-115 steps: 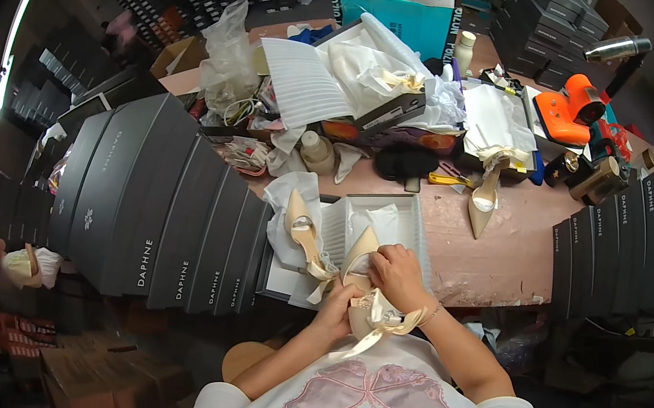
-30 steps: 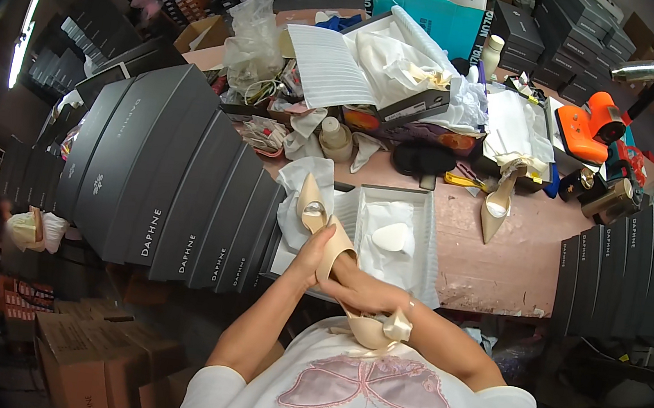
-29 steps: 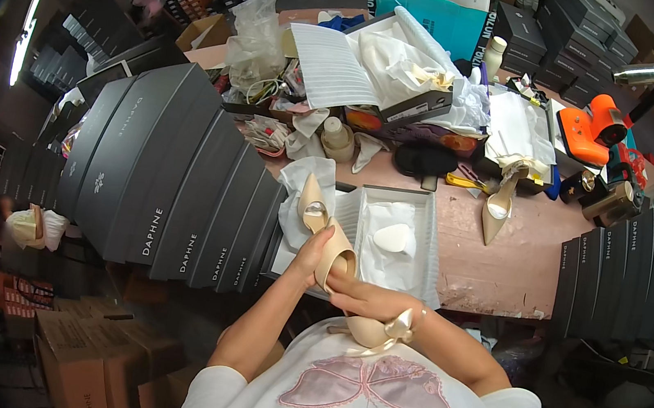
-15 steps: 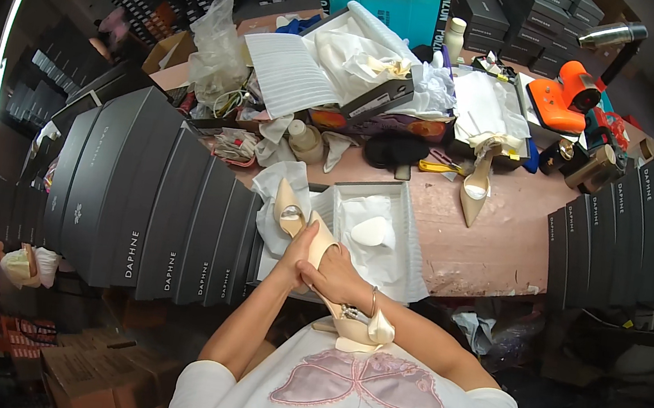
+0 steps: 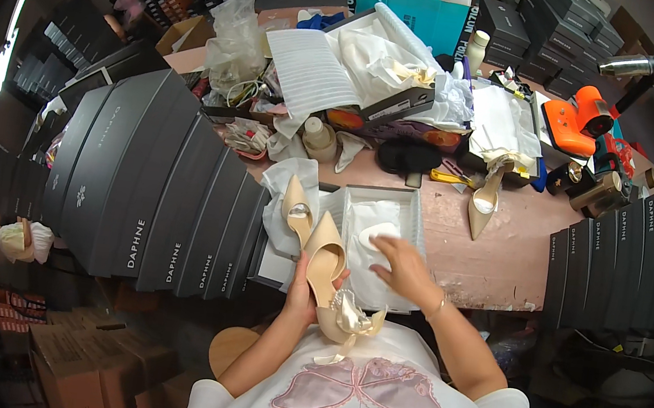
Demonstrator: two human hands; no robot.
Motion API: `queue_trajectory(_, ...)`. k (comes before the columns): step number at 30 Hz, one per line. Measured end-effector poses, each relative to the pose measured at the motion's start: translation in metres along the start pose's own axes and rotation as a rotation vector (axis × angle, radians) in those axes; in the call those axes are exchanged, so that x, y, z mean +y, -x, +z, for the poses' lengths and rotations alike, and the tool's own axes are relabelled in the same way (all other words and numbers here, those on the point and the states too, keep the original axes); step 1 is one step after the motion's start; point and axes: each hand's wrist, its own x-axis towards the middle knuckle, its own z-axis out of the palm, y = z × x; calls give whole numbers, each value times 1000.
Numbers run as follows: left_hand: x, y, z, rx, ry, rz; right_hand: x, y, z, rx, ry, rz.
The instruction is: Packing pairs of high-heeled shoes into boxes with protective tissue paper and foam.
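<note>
My left hand (image 5: 301, 290) is closed around a beige pointed-toe shoe (image 5: 324, 260), held toe up in front of my shirt. Its heel end carries a pearly strap and a pale satin bow (image 5: 353, 320). My right hand (image 5: 407, 274) has its fingers apart, reaching over a white rounded pad (image 5: 378, 232); the fingertips overlap the pad's edge, and contact is hard to judge. That pad lies on white tissue (image 5: 367, 213) inside an open shoe box (image 5: 421, 229). A matching shoe (image 5: 295, 198) rests on tissue at the box's left.
Stacked dark grey shoe boxes flank me at left (image 5: 125, 177) and right (image 5: 614, 250). Another beige shoe (image 5: 483, 208) leans against a box on the pink table (image 5: 492, 267). Farther back are a yellow-handled cutter (image 5: 444, 177), a cream bottle (image 5: 319, 139) and an orange device (image 5: 568, 127).
My right hand has let go of the shoe and moved right, over the white pad. The left hand keeps the shoe, now turned so its open inside shows.
</note>
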Motion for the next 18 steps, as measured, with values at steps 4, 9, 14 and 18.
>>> queue_trajectory(4, -6, 6, 22, 30, 76, -2, 67, -7, 33, -88, 424, -18)
queue_trajectory(9, -12, 3, 2, 39, 56, 36, 29, -6, 12, 218, -522, 501)
queue_trajectory(14, -39, 4, 9, -11, -56, 134, -20, 32, 51, -32, -1017, 761)
queue_trajectory(18, -43, 6, -5, 19, -209, 161, -23, 13, 41, -212, -757, 605)
